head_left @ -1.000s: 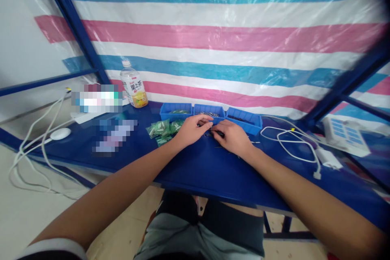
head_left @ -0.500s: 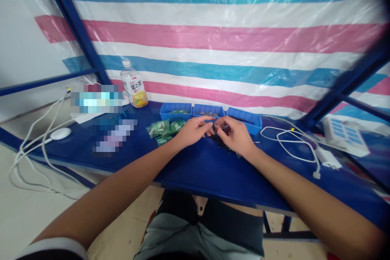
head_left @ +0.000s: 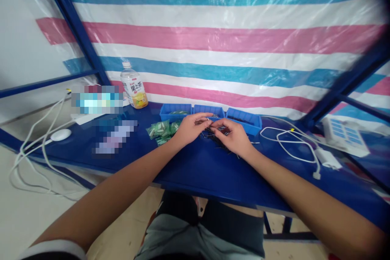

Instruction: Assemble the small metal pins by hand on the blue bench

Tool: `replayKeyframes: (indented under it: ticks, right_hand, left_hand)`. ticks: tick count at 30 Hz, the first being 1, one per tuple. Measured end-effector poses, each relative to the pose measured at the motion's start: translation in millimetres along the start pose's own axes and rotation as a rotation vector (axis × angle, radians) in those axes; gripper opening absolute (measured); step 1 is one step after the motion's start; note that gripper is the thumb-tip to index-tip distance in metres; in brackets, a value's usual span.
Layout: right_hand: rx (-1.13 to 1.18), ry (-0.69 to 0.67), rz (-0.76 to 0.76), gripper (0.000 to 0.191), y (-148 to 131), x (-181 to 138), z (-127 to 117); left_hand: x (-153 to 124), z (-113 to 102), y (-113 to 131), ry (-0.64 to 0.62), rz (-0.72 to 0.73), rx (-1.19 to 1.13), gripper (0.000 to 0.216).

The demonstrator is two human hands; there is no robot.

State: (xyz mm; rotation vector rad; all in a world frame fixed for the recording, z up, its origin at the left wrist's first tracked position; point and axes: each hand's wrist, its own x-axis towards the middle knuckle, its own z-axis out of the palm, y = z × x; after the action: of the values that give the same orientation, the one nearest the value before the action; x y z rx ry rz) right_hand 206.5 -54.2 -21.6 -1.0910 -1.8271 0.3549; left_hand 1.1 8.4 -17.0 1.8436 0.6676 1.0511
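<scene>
My left hand (head_left: pixel 191 129) reaches over a loose pile of thin dark and silver pieces (head_left: pixel 224 131), which look like screws or pins. Its fingers are bent together, and a small silver tip shows at them; the rest of that piece is hidden. Close against those fingertips, my right hand (head_left: pixel 234 135) has its thumb and fingers drawn together above the pile. What it holds, if anything, I cannot make out. Behind the hands stand three blue bins: a left bin (head_left: pixel 164 112) with green contents, a middle bin (head_left: pixel 221 110) with silver pieces, and a right bin (head_left: pixel 254 127) with dark pieces.
Green plastic bags (head_left: pixel 160 131) of small parts lie left of my left hand. A drink bottle (head_left: pixel 134 87) stands at the back left. White cables (head_left: pixel 283 142), a charger (head_left: pixel 327 158) and a white power strip (head_left: pixel 347 136) are on the right. A striped sheet hangs behind.
My right hand has shifted slightly left, its fingertips now meeting those of my left hand. A silver tip now shows at the left fingers. The bins and bags have stayed put.
</scene>
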Motion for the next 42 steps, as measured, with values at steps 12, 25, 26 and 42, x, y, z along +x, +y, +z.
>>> replayKeyframes:
  ticks: [12, 25, 26, 42]
  right_hand:
    - [0.122, 0.043, 0.085, 0.041, -2.5, 1.8, -2.0]
    - [-0.233, 0.012, -0.223, 0.014, -7.6, 2.2, -13.1]
    - [-0.230, 0.003, -0.236, 0.015, -7.6, 2.3, -12.2]
    - [-0.093, 0.099, -0.068, 0.031, -1.3, 2.3, -10.1]
  left_hand:
    - [-4.1, 2.4, 9.8, 0.048, 0.005, 0.174, 0.045]
    - [-0.6, 6.6, 1.2, -0.064, -0.068, -0.039, 0.029]
    - [-0.1, 5.7, 1.1, -0.046, -0.073, -0.052, 0.029]
    - [-1.3, 0.7, 4.5, 0.053, -0.121, -0.036, 0.034]
